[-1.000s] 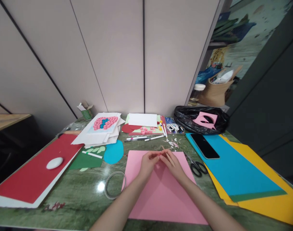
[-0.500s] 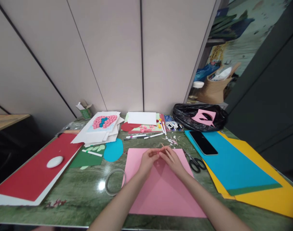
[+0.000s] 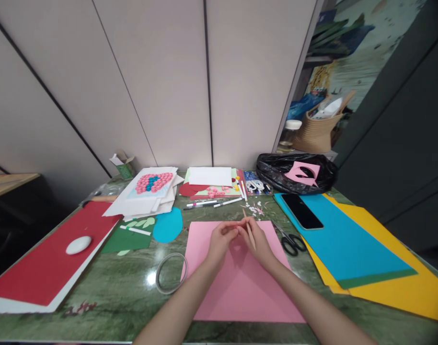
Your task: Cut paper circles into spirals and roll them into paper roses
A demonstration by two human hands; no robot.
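Over a pink paper sheet, my left hand and my right hand meet at the fingertips. A thin, pale wooden stick with a pointed end lies in my right hand, slanting up past the fingers. The fingers of my left hand are pinched together; what they hold is too small and hidden to name. Close to my right hand, black-handled scissors rest on the table at the sheet's right edge. Small pink and white paper scraps lie just beyond my hands.
A tape roll and a blue paper circle lie left. Further left is red paper with a white oval object. On the right, a phone rests on blue paper. A black bag stands behind.
The wooden stick has turned more upright in my right hand. Both hands stay together at nearly the same spot over the sheet. The view has shifted slightly.
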